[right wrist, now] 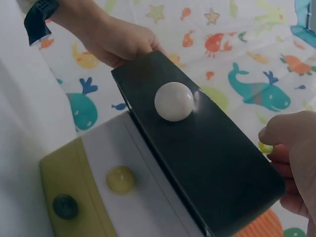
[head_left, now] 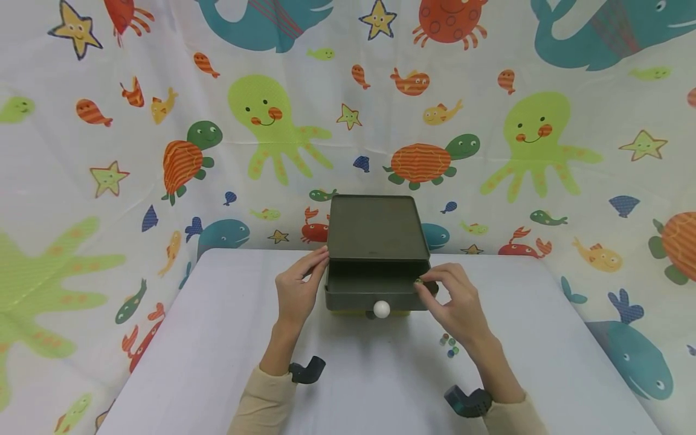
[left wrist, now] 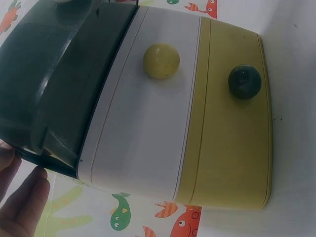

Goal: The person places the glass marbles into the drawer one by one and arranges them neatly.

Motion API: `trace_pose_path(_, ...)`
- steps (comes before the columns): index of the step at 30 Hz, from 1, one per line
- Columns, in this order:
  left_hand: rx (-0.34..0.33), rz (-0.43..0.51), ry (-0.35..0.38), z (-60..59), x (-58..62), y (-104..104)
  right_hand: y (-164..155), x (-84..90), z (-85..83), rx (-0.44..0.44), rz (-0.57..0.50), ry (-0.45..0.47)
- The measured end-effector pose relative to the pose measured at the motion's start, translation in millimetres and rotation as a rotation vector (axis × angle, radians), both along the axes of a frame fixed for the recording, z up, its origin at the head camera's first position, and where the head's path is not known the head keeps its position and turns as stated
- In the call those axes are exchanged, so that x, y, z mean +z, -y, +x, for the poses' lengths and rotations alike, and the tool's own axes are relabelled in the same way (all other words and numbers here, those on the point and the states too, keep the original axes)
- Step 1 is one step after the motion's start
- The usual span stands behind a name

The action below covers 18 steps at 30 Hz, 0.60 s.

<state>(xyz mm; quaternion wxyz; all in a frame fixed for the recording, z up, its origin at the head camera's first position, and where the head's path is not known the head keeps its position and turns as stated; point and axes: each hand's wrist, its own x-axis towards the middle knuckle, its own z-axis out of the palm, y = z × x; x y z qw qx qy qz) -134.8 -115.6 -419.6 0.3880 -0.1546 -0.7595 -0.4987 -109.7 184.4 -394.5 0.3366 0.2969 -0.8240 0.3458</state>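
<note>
Head view: left hand (head_left: 296,290) flat against the chest's (head_left: 375,235) left side, fingers straight; right hand (head_left: 454,305) pinches a bead (head_left: 418,281) over the open top drawer (head_left: 375,290) on the worktop (head_left: 217,338). Left wrist: yellow knob (left wrist: 161,61), dark knob (left wrist: 244,81). Right wrist: white knob (right wrist: 174,101) on the drawer front, fingers (right wrist: 291,138) curled round the bead

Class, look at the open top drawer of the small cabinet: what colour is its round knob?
The knob is white, against the dark green drawer front. It shows best in the right wrist view.

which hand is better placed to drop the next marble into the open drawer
Right, probably: the right hand pinches a small green marble at the open drawer edge, with spare marbles beside it. The left hand only touches the cabinet's side.
</note>
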Motion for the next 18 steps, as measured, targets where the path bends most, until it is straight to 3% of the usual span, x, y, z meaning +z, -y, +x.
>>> trace_pose_path(11,-0.004,0.011,0.015,-1.7,-0.7,0.6,7.2,0.5,-5.7,-0.005,0.045,-0.003)
trace_pose_path(18,-0.018,0.028,-0.018,-4.1,-1.6,1.1,8.5,-0.5,-9.7,0.004,0.044,-0.012)
